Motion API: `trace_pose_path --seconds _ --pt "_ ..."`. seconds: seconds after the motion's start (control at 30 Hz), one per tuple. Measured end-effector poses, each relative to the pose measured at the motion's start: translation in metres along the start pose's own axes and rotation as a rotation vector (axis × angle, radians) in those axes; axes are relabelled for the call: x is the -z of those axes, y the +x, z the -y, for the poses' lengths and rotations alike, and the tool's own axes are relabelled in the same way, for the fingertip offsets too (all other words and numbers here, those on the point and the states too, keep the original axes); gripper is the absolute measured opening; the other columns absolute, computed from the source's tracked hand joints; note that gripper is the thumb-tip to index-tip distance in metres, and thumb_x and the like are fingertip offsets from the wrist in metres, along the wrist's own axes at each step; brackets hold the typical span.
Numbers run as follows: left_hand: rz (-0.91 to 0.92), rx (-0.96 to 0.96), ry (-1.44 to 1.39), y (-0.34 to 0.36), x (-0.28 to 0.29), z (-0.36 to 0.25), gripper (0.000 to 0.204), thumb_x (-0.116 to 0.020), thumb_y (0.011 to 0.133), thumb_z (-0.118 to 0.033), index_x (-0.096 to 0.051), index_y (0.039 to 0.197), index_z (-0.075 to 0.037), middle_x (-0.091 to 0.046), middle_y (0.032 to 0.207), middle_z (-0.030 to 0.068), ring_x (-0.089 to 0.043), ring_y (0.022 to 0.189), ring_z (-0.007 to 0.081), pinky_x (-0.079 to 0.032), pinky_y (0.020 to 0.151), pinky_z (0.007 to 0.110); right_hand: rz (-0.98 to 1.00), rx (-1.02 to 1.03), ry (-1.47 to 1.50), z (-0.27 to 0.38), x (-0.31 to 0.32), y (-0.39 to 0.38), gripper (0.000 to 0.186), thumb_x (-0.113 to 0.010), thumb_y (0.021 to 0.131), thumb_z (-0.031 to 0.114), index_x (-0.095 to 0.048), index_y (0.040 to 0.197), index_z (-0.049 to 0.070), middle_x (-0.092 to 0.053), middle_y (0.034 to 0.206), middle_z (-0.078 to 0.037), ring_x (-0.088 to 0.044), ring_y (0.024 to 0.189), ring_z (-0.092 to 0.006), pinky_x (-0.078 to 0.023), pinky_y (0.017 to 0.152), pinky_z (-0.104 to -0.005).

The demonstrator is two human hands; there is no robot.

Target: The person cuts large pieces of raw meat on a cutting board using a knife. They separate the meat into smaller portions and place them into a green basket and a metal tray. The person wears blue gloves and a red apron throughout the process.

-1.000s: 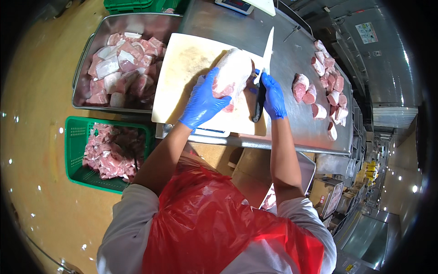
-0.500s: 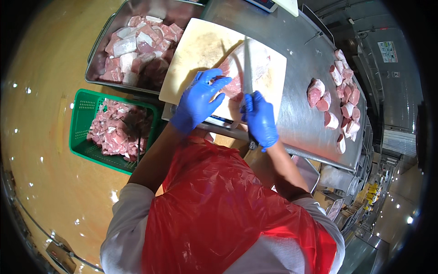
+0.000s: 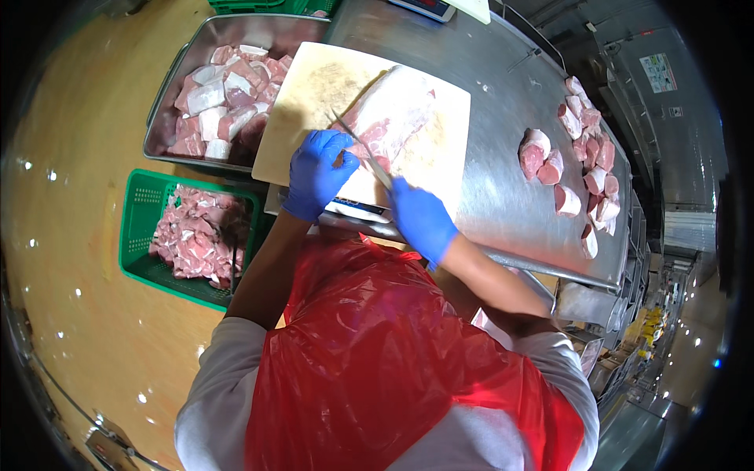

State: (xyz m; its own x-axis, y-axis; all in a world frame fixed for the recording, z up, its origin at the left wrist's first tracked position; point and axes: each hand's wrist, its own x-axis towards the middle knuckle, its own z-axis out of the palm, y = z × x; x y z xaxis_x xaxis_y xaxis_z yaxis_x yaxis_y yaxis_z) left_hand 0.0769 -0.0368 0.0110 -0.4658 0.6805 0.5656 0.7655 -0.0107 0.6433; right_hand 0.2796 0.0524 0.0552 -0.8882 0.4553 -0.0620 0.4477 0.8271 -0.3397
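A large slab of pale pink meat (image 3: 404,106) with a white fat layer lies on the white cutting board (image 3: 287,118). My left hand (image 3: 316,177), in a blue glove, is closed at the slab's near left edge, thumb and fingers pinching it. In my gloved right hand (image 3: 424,220) is the handle of a long knife (image 3: 363,147). Its narrow blade slants up and left across the slab's near left edge, close to my left fingers. The handle is mostly hidden inside my right fist.
A metal tub (image 3: 206,162) of meat chunks stands left of the board. Nearer is a green basket (image 3: 129,228) of meat trimmings. Several cut meat pieces (image 3: 567,200) lie on the right of the steel table (image 3: 487,165). A scale (image 3: 424,6) sits at the far edge.
The knife has swung from upright over the slab to a leftward slant at its near left edge. My right hand moved left and nearer; my left fingers closed in on the edge.
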Motion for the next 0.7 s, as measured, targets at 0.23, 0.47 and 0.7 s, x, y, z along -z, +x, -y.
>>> trace_pose_path --seconds 0.23,0.47,0.7 --pt "-0.148 0.380 -0.391 -0.015 0.012 0.034 0.024 -0.071 0.086 -0.008 -0.067 0.109 0.001 -0.070 0.099 0.0170 -0.069 0.098 0.0274 -0.055 0.076 0.036 0.422 -0.110 -0.300 0.009 0.092 -0.071 0.020 -0.052 0.094 0.008 -0.049 0.110 -0.003 -0.067 0.081 -0.026 -0.069 0.073 -0.0445 -0.056 0.063 -0.0509" --pt "-0.092 0.365 -0.333 0.002 -0.008 0.006 0.024 -0.078 0.081 -0.003 -0.066 0.102 0.001 -0.066 0.083 0.0076 -0.061 0.075 0.0118 -0.051 0.066 0.030 -0.046 0.100 0.003 0.063 0.060 0.055 0.024 -0.058 0.088 0.007 -0.052 0.103 -0.010 -0.064 0.077 -0.027 -0.065 0.069 -0.0461 -0.053 0.063 -0.0519" --pt "-0.159 0.368 -0.322 -0.007 -0.007 0.005 0.011 -0.076 0.078 -0.001 -0.066 0.083 -0.001 -0.064 0.073 0.0075 -0.060 0.065 0.0115 -0.052 0.063 0.030 0.140 -0.135 -0.128 0.067 0.023 0.076 0.021 -0.056 0.089 0.012 -0.060 0.101 -0.006 -0.067 0.092 -0.027 -0.069 0.083 -0.0432 -0.057 0.073 -0.0498"
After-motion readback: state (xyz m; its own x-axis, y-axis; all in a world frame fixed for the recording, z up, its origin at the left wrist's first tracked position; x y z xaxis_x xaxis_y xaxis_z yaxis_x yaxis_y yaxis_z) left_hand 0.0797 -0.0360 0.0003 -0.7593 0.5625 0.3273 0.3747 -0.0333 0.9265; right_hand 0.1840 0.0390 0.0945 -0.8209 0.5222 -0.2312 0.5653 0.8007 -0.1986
